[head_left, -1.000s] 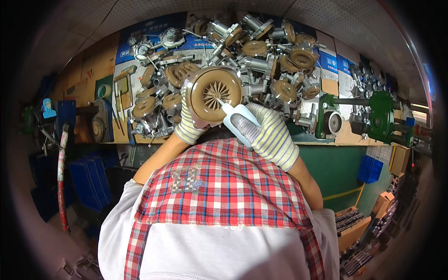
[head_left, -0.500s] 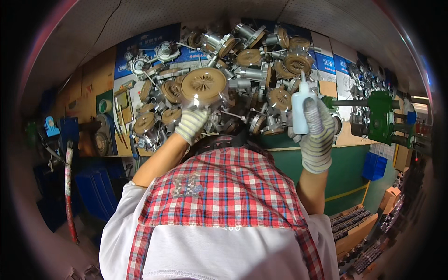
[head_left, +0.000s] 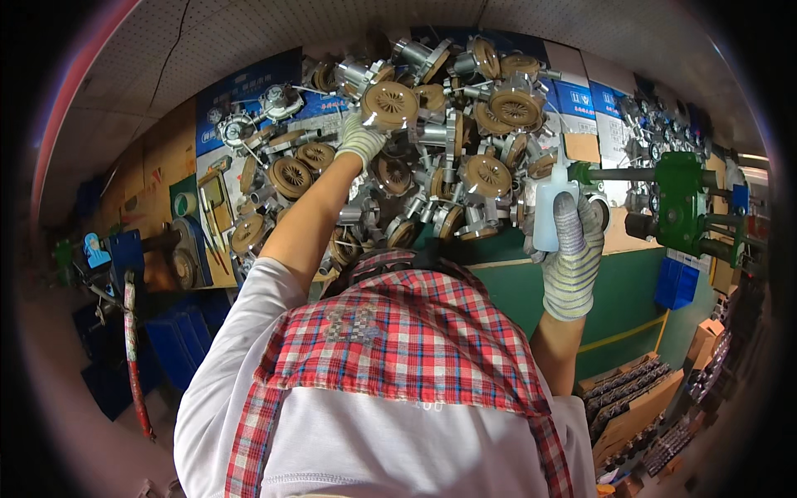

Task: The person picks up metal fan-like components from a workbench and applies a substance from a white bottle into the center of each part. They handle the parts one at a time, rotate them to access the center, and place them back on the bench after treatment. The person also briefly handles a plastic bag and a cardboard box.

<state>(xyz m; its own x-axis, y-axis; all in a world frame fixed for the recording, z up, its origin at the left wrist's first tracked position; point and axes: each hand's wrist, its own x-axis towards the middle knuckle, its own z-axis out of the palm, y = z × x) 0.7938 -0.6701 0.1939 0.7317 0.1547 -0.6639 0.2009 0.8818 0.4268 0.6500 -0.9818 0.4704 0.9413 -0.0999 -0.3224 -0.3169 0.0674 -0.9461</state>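
A brown-disc metal part (head_left: pixel 390 105) lies over the heap of similar parts (head_left: pixel 486 175), with the gloved left hand (head_left: pixel 362 139) at its near edge, whose hidden grip cannot be told, while the gloved right hand (head_left: pixel 573 253) clasps a pale squeeze bottle (head_left: pixel 545 217), nozzle up, left of a green fixture (head_left: pixel 681 203).

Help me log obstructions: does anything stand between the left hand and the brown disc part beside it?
Nothing visible does: the gloved left hand appears to meet the lower-left edge of the brown disc part, though its fingertips are unclear. Other metal parts crowd close around, but none shows between.
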